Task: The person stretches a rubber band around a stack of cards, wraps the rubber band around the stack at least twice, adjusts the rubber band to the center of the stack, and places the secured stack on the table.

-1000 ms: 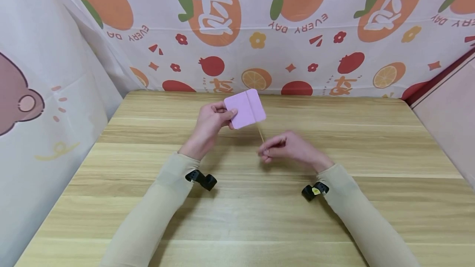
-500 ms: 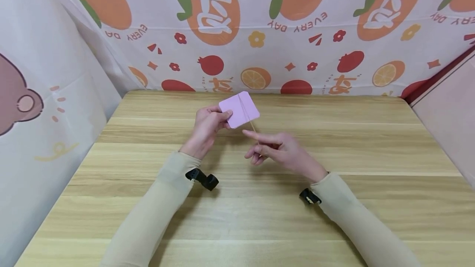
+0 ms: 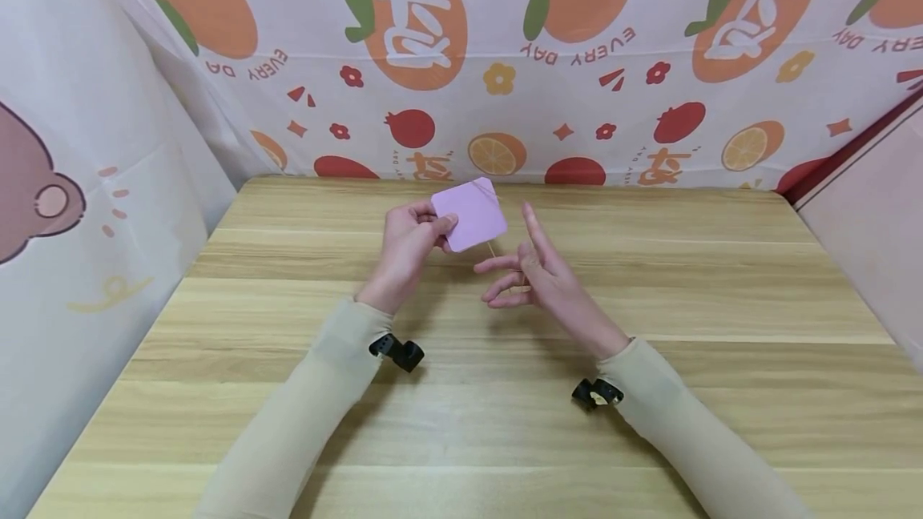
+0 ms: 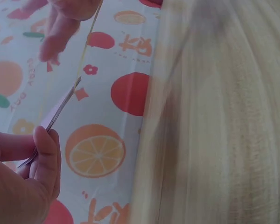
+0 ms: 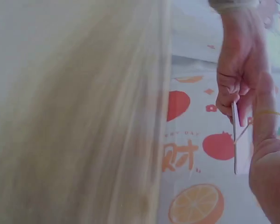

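Observation:
My left hand [image 3: 409, 245] grips a thin lilac square with rounded corners [image 3: 472, 216] by its left side, thumb on the face. Edge-on in the left wrist view, the lilac square [image 4: 60, 108] looks like a slim stack of cards. A thin yellow rubber band [image 3: 492, 248] lies across its upper right corner and stretches to my right hand [image 3: 551, 280]. Those right fingers are spread and fairly straight, the index pointing up and away. In the right wrist view the rubber band [image 5: 270, 112] crosses the index finger; part of it is hidden by the hands.
Both hands are above a wooden table [image 3: 461, 423], towards its far edge. Behind stands a white curtain [image 3: 555, 94] printed with fruit, and another pale curtain [image 3: 101, 327] hangs at the left. Small black wrist cameras [image 3: 400, 352] sit at both cuffs.
The right fingers have gone from pinching the rubber band to spreading apart, index raised. The band across the lilac square has shifted to its upper right corner. The left hand keeps its grip.

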Available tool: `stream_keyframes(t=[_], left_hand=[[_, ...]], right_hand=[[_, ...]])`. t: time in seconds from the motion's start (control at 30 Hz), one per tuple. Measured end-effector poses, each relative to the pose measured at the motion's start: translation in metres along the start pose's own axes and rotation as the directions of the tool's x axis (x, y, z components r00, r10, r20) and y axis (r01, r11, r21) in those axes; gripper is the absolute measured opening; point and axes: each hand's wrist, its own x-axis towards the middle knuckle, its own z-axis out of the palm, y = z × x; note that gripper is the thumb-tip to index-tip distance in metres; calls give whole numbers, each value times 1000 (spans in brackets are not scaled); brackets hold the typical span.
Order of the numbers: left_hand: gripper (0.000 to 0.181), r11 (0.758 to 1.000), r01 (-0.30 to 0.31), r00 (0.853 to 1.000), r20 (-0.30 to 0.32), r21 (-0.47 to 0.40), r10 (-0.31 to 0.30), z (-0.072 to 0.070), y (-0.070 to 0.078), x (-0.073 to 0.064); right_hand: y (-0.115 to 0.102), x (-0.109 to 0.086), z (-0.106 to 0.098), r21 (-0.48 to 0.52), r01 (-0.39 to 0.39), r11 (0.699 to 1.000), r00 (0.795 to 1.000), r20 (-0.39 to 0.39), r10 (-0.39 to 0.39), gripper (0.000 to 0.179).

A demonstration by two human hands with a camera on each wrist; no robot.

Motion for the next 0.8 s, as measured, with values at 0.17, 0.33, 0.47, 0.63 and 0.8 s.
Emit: stream_keyframes(t=[0.17, 0.33, 0.47, 0.63, 0.8], left_hand=[[14, 993, -58, 998, 22, 104, 56, 3, -1, -4], [15, 990, -84, 996, 24, 117, 82, 3, -3, -6], [14, 988, -89, 996, 25, 124, 87, 3, -4, -5], [12, 983, -114, 993, 41, 144, 109, 3, -4, -5], [11, 972, -178, 983, 68, 151, 169, 6, -4, -7]], right_hand=[[-1, 2, -9, 15, -76, 997, 997, -26, 76, 56], [-1, 3, -18, -56, -89, 994, 995, -56, 86, 59], [0, 4, -23, -50, -111, 993, 989, -100, 106, 60], [1, 5, -28, 65, -137, 988, 980, -140, 145, 58], [5, 5, -35, 196, -184, 963, 972, -112, 208, 58]])
